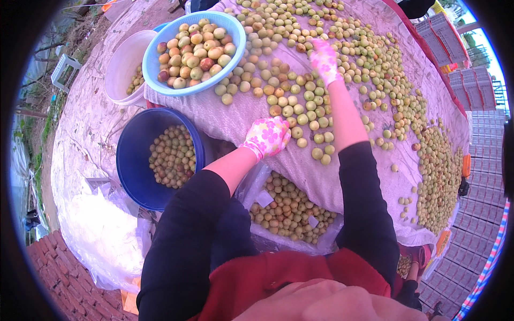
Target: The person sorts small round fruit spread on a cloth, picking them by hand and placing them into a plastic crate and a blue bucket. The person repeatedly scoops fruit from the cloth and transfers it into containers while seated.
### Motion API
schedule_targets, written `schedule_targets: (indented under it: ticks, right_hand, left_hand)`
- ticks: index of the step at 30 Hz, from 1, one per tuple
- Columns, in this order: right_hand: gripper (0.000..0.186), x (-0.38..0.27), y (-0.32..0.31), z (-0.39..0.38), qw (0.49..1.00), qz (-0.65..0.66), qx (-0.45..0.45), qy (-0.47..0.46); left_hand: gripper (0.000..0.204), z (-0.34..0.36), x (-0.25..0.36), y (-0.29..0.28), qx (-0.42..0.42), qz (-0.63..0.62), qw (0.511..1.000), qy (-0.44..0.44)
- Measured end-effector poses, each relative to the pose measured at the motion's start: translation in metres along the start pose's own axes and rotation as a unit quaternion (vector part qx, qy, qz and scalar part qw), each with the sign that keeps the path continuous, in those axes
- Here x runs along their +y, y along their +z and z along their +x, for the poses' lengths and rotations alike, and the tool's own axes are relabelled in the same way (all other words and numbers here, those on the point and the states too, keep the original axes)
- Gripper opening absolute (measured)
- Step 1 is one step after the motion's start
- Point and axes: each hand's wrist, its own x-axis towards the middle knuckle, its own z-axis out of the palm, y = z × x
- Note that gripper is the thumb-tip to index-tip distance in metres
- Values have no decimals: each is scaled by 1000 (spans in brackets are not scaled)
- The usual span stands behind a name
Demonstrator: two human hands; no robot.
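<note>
Pink floral gloves (272, 131), and you're two-handed in the loose round fruit (309, 105) spread over the cloth-covered desk (317, 181), picking through it, it seems! Your left hand (267, 137) curls at the near edge, any catch hidden; your right hand (325, 61) reaches deeper, blurred, its grip impossible to tell. The next pick calls for a light, bruise-free lift.

The floor (61, 275) at the lower left was of reddish brick. Green plants (47, 120) grew near a white stool (66, 71). Boxes (442, 38) were stacked at the upper right, in bright daylight.
</note>
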Motion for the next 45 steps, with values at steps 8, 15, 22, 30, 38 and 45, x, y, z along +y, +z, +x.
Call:
schedule_targets:
  ticks: [8, 15, 22, 30, 38, 45]
  right_hand:
    - [44, 22, -2, -13, 978, -80, -191, -32]
    - [35, -8, -25, 20, 981, 182, -39, 49]
    - [31, -49, 57, 54, 987, -98, -115, 53]
    - [35, 41, 21, 67, 987, -23, 62, 144]
    - [26, 59, 58, 28, 932, 261, 117, 221]
    - [36, -125, 2, -74, 730, 670, 38, 129]
  left_hand:
    - [24, 1, 1, -3, 6, -1, 1000, 9]
    - [25, 1, 1, -2, -10, 10, 1000, 2]
    - [24, 2, 2, -5, -1, 9, 1000, 13]
    - [25, 0, 1, -5, -10, 3, 1000, 5]
    - [22, 1, 2, -6, -14, 9, 1000, 3]
    - [26, 1, -2, 1, 8, 4, 1000, 9]
